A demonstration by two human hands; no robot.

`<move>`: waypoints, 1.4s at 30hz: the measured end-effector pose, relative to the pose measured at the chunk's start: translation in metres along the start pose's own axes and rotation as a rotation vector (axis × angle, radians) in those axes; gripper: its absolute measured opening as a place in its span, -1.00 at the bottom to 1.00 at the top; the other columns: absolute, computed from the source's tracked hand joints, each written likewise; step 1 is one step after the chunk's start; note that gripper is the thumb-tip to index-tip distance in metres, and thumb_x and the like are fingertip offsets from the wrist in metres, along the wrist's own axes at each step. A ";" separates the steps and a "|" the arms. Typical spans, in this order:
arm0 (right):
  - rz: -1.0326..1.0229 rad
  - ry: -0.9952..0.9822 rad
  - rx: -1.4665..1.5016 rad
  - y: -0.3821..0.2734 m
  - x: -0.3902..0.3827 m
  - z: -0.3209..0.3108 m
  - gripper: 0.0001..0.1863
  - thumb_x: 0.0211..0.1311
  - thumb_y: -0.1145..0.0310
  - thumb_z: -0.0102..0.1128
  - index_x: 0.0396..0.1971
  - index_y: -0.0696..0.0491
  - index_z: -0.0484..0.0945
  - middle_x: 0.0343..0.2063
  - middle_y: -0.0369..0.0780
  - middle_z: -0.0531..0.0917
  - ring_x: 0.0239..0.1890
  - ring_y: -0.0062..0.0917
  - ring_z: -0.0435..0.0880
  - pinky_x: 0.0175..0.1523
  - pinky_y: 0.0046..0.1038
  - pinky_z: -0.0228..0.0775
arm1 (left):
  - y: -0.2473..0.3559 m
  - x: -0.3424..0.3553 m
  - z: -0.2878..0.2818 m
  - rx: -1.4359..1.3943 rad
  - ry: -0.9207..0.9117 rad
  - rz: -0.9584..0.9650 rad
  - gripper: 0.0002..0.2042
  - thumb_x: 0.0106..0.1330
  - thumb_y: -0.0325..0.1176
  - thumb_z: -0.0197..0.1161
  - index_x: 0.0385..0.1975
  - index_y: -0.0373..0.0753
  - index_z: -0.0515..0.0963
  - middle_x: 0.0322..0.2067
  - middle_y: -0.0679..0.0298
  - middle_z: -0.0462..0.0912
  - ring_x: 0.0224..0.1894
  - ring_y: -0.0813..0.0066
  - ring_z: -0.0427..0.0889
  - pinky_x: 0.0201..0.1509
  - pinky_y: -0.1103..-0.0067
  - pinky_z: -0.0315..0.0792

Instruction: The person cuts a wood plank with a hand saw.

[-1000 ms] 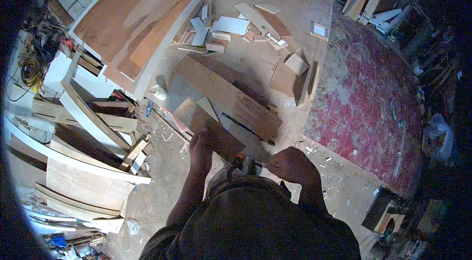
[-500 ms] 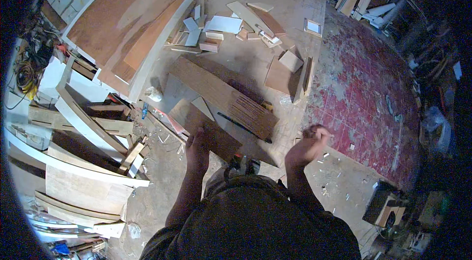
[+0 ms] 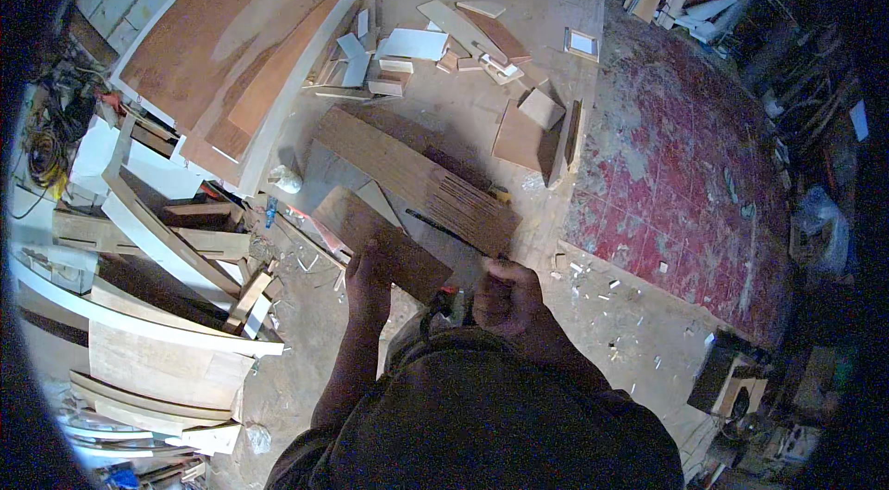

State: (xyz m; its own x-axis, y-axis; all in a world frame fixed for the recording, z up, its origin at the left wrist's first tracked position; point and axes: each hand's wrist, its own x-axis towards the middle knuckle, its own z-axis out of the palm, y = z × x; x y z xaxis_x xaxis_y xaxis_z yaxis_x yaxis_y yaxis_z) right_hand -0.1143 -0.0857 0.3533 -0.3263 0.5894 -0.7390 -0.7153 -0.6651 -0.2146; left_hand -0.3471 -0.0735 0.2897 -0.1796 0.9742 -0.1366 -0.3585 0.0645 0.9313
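Observation:
My left hand (image 3: 368, 282) grips the near edge of a brown rectangular board (image 3: 389, 242), tilted in front of my body. Beyond it lies a long wooden plank (image 3: 398, 161) with a row of dark grooves toward its right end. A thin black rod (image 3: 443, 224) rests along the plank's near side, on a greyish panel (image 3: 435, 247). My right hand (image 3: 507, 298) is closed, fingers curled round the rod's near right end, which the hand hides. A pale triangular offcut (image 3: 378, 201) shows between the board and the plank.
Wood offcuts (image 3: 417, 43) lie scattered across the far side. A large brown sheet (image 3: 213, 55) leans at the far left, with curved white-edged pieces (image 3: 167, 314) stacked nearer. A worn red floor area (image 3: 667, 166) spreads to the right. Small pale scraps dot the ground beside a box (image 3: 727, 383).
My right hand has come in leftward from over the floor and closed at the rod's end. The board in my left hand has tipped, showing more of its lit face.

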 end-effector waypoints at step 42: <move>-1.831 0.130 -1.424 -0.035 -0.025 -0.016 -0.75 0.00 0.17 0.30 -0.42 0.04 0.60 -0.27 -0.04 0.47 -0.24 -0.21 0.53 -0.10 -0.26 0.41 | 0.034 0.013 -0.052 0.050 0.337 0.204 -0.76 0.34 -0.33 0.10 -0.11 -0.34 0.51 -0.14 0.15 0.60 -0.06 0.36 0.56 0.06 0.43 0.41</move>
State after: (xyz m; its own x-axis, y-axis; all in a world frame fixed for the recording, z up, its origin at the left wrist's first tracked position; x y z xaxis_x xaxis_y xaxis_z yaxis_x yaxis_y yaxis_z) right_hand -0.0709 -0.0847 0.3690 -0.0078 0.7451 0.6669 0.6382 0.5171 -0.5703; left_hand -0.4098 -0.0696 0.3023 -0.5361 0.8431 -0.0429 -0.2410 -0.1041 0.9649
